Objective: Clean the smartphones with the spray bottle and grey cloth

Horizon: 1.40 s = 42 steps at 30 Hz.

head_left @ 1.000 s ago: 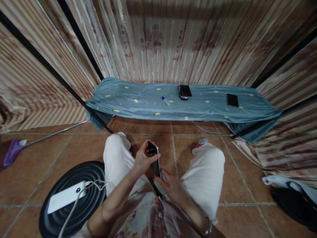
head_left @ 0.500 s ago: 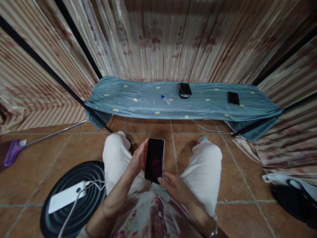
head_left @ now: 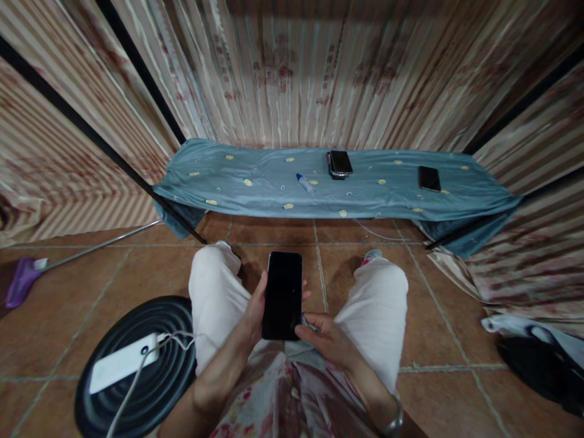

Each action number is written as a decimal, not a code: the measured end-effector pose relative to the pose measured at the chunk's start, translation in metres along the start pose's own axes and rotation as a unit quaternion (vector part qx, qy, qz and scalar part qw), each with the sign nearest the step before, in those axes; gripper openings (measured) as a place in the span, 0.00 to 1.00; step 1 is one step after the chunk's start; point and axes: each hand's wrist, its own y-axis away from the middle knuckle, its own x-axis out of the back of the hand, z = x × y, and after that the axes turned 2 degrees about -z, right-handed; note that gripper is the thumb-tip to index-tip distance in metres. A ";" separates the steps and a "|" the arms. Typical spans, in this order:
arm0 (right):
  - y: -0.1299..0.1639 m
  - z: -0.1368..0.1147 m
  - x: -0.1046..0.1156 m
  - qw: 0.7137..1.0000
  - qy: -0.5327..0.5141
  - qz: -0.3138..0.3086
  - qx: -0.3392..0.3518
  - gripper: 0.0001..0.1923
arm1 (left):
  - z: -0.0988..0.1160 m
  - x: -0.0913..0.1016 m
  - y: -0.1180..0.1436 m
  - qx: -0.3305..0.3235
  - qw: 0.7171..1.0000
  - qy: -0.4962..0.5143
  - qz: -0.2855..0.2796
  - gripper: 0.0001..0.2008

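Note:
A smartphone point(head_left: 283, 298) with a dark screen is held over my lap, its screen turned up toward me. My left hand point(head_left: 253, 316) is closed around it from the left, with the thumb along the left edge and fingertips showing past the right edge. At the phone's lower right corner, my right hand point(head_left: 326, 340) is closed with its thumb against the edge. A bit of grey cloth point(head_left: 310, 323) shows between its fingers, and more grey material hangs under the phone.
Ahead, a shelf covered in blue cloth point(head_left: 255, 198) carries a stack of phones point(head_left: 340, 163), another phone point(head_left: 429, 178) and a blue-capped bottle point(head_left: 305, 183). At left, a white power bank point(head_left: 123, 363) with a cable lies on a black round stool point(head_left: 177, 316). Dark poles point(head_left: 73, 115) stand both sides.
The phone has turned flatter toward me and shifted slightly left. My left fingertips now show beyond its right edge. My right hand remains at the lower corner.

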 end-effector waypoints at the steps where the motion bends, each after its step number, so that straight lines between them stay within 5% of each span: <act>1: -0.001 0.000 0.001 1.000 0.031 -0.007 0.000 0.22 | 0.001 -0.001 0.000 -0.005 1.000 0.002 0.010 0.34; 10: -0.005 -0.004 0.011 0.965 0.224 0.121 0.070 0.20 | 0.002 -0.002 0.002 -0.022 0.998 0.011 0.053 0.34; 16: -0.014 -0.033 0.017 0.898 0.316 0.205 0.227 0.21 | -0.002 -0.005 0.002 -0.007 0.999 0.003 0.050 0.36; 21: -0.036 -0.036 0.014 0.777 0.497 0.186 0.339 0.25 | -0.007 -0.013 0.002 -0.009 0.996 -0.003 0.088 0.30; 25: -0.040 -0.019 0.007 0.719 0.573 0.177 0.352 0.29 | -0.006 -0.022 0.002 -0.030 0.991 -0.002 0.130 0.24; 30: -0.020 -0.004 -0.004 0.691 0.614 0.173 0.338 0.31 | -0.003 -0.021 -0.001 -0.051 0.989 0.018 0.136 0.25; 37: 0.005 -0.007 -0.022 0.658 0.676 0.080 0.323 0.35 | -0.003 -0.011 -0.007 -0.019 0.996 0.028 0.077 0.32; 42: -0.006 -0.013 -0.023 0.665 0.670 0.064 0.325 0.34 | -0.014 -0.007 -0.009 -0.047 0.998 0.023 0.040 0.35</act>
